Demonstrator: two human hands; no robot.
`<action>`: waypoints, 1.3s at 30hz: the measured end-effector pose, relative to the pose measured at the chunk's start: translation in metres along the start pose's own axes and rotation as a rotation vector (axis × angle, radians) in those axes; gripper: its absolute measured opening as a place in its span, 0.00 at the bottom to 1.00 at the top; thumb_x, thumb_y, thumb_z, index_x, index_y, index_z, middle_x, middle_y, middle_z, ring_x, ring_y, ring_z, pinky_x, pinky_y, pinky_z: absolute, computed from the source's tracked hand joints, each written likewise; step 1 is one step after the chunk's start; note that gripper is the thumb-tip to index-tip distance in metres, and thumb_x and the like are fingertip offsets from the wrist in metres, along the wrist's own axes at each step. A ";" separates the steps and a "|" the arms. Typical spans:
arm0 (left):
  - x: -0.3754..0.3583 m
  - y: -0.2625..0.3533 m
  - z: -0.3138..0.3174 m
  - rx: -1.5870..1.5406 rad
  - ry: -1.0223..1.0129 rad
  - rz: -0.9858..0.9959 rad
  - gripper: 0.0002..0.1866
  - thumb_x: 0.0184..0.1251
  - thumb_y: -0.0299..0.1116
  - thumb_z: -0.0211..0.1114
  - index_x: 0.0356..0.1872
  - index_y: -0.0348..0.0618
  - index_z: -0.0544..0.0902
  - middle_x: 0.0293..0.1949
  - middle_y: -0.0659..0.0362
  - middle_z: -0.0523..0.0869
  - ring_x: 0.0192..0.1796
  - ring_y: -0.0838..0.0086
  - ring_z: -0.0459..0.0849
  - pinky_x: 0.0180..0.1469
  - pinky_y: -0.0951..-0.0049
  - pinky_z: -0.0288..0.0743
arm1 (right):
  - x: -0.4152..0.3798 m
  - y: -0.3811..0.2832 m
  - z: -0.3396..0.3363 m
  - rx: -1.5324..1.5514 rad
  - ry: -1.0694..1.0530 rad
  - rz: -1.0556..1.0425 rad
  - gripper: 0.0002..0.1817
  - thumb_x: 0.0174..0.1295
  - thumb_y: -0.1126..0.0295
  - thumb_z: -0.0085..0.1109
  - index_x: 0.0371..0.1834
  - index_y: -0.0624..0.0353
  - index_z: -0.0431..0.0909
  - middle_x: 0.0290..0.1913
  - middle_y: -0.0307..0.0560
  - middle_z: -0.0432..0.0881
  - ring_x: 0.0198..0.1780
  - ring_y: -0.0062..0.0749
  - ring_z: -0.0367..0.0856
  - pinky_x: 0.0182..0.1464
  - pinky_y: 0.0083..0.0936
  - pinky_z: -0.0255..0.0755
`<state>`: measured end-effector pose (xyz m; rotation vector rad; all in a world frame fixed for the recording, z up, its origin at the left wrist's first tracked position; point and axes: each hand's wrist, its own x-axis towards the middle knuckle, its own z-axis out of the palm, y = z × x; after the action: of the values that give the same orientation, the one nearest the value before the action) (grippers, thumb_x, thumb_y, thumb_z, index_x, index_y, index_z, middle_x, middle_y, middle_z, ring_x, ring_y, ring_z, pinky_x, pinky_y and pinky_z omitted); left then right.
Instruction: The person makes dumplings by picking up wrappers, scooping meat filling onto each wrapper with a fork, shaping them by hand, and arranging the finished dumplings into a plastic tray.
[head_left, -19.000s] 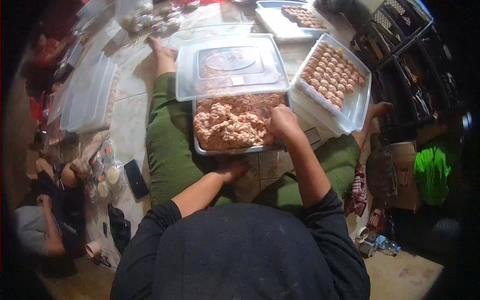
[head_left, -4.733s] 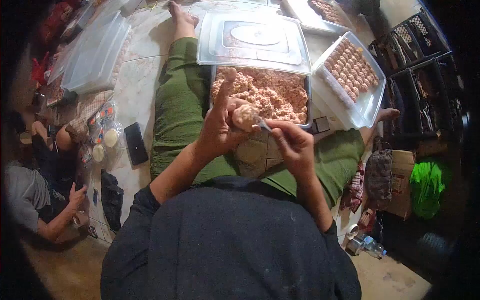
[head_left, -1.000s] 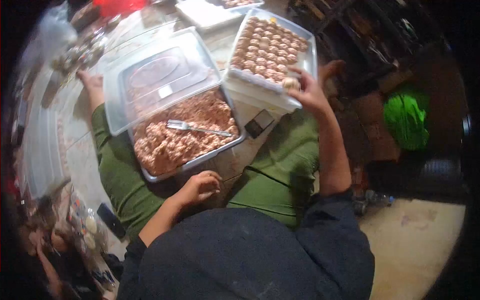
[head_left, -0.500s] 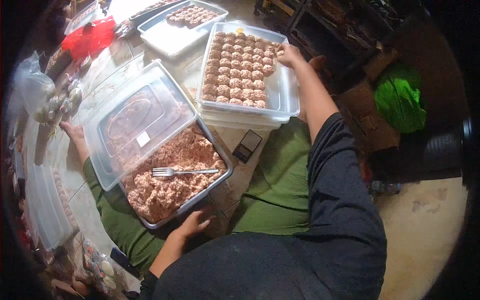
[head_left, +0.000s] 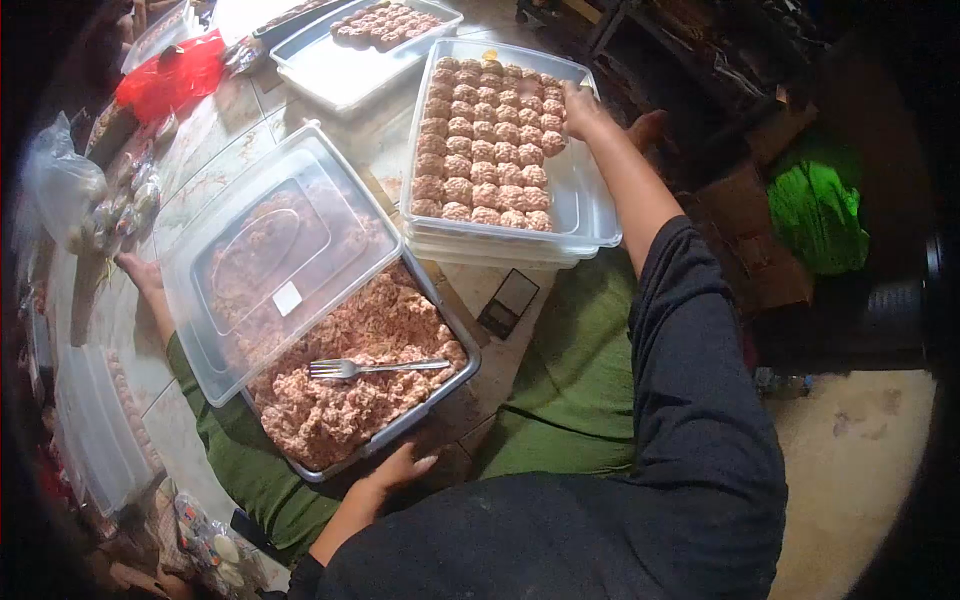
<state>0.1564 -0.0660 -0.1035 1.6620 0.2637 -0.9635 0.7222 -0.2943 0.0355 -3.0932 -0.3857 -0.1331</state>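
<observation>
My right hand is at the right side of a clear plastic box, beside the end of the rows of raw meatballs. Its fingers are drawn together, and whatever they may hold is hidden. Near my lap, my left hand is open and holds nothing, just off the near edge of a dark tub of raw minced meat. A fork lies on the mince. A translucent lid covers the tub's far part at a slant.
Behind stands another box with some meatballs. To the left are a red plastic bag, a clear bag and stacked translucent containers. A small dark scale-like device sits between the tub and my leg. A green bag is at right.
The view has shifted slightly, so the boxes and tub appear lower and further right. My right hand stays at the meatball rows. My left hand remains by the tub, its fingers a little more extended.
</observation>
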 end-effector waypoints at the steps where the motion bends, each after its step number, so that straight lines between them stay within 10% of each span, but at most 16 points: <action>1: -0.016 0.039 -0.009 0.025 -0.038 -0.024 0.34 0.65 0.46 0.64 0.66 0.34 0.68 0.61 0.44 0.77 0.65 0.57 0.74 0.65 0.65 0.67 | 0.006 0.004 0.006 0.013 0.003 -0.007 0.38 0.44 0.74 0.72 0.60 0.61 0.63 0.57 0.69 0.71 0.55 0.63 0.77 0.54 0.45 0.77; 5: -0.006 0.017 0.002 0.115 0.083 -0.298 0.30 0.67 0.43 0.63 0.65 0.35 0.70 0.60 0.46 0.78 0.64 0.58 0.74 0.64 0.64 0.68 | 0.023 0.016 0.029 -0.060 0.121 -0.067 0.35 0.47 0.77 0.69 0.59 0.61 0.62 0.58 0.69 0.69 0.57 0.63 0.77 0.52 0.45 0.79; 8: 0.006 -0.015 0.008 -0.135 0.099 0.240 0.26 0.63 0.40 0.68 0.57 0.33 0.77 0.53 0.46 0.83 0.55 0.63 0.80 0.57 0.65 0.73 | -0.012 -0.009 -0.004 0.063 0.141 0.058 0.27 0.55 0.78 0.61 0.58 0.62 0.64 0.57 0.68 0.69 0.57 0.59 0.77 0.53 0.43 0.79; 12: -0.023 0.057 -0.013 -0.016 0.002 0.024 0.25 0.66 0.38 0.65 0.59 0.35 0.75 0.55 0.47 0.81 0.57 0.63 0.79 0.59 0.65 0.71 | -0.026 -0.001 0.021 -0.014 0.265 0.012 0.22 0.58 0.77 0.56 0.57 0.65 0.67 0.53 0.64 0.73 0.51 0.52 0.81 0.52 0.41 0.78; 17: -0.012 0.025 -0.007 0.187 -0.016 0.072 0.24 0.71 0.39 0.58 0.63 0.35 0.72 0.61 0.48 0.77 0.63 0.62 0.74 0.66 0.65 0.66 | -0.097 0.005 0.029 -0.453 -0.101 -0.345 0.11 0.54 0.72 0.57 0.40 0.63 0.82 0.39 0.53 0.83 0.44 0.46 0.84 0.48 0.40 0.76; 20: -0.030 0.008 0.012 -0.921 0.068 0.028 0.26 0.74 0.44 0.51 0.65 0.39 0.70 0.66 0.50 0.71 0.67 0.64 0.70 0.70 0.66 0.61 | -0.101 0.007 0.041 -0.565 -0.006 -0.445 0.09 0.54 0.70 0.56 0.30 0.58 0.87 0.35 0.49 0.85 0.46 0.45 0.84 0.48 0.40 0.75; 25: 0.040 -0.127 0.016 -0.777 0.092 0.145 0.27 0.75 0.49 0.47 0.68 0.45 0.68 0.70 0.54 0.67 0.70 0.64 0.65 0.73 0.66 0.55 | -0.003 0.008 0.086 -0.412 -0.404 0.031 0.15 0.57 0.72 0.58 0.47 0.60 0.83 0.45 0.57 0.82 0.55 0.51 0.80 0.55 0.42 0.73; 31: -0.011 0.002 0.006 -0.445 0.237 0.029 0.23 0.76 0.40 0.49 0.68 0.43 0.69 0.69 0.56 0.69 0.70 0.67 0.66 0.72 0.67 0.57 | -0.058 -0.032 0.006 0.262 -0.159 0.420 0.30 0.58 0.73 0.60 0.66 0.57 0.66 0.72 0.62 0.55 0.65 0.59 0.70 0.64 0.45 0.70; 36: 0.026 -0.099 0.014 -1.017 -0.012 0.171 0.23 0.77 0.39 0.47 0.68 0.44 0.69 0.70 0.58 0.68 0.71 0.67 0.64 0.72 0.66 0.57 | -0.055 -0.015 0.028 0.474 -0.116 0.387 0.31 0.71 0.54 0.31 0.74 0.56 0.50 0.74 0.68 0.53 0.71 0.66 0.58 0.72 0.50 0.51; 38: 0.004 -0.029 0.001 -0.705 0.037 -0.101 0.23 0.76 0.37 0.47 0.68 0.44 0.69 0.69 0.58 0.68 0.71 0.66 0.64 0.71 0.65 0.58 | -0.061 -0.024 0.021 0.715 -0.061 0.577 0.30 0.72 0.54 0.28 0.74 0.55 0.50 0.73 0.69 0.55 0.71 0.66 0.58 0.72 0.50 0.52; 39: 0.011 -0.043 0.004 -0.340 0.077 0.088 0.23 0.77 0.37 0.46 0.69 0.44 0.68 0.69 0.57 0.68 0.71 0.66 0.64 0.71 0.65 0.58 | -0.062 -0.025 0.022 0.709 -0.043 0.579 0.30 0.72 0.54 0.28 0.74 0.54 0.50 0.72 0.69 0.56 0.71 0.66 0.58 0.72 0.50 0.52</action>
<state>0.1354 -0.0586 -0.1420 1.3874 0.3816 -0.7431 0.6584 -0.2847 0.0081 -2.3755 0.3902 0.0715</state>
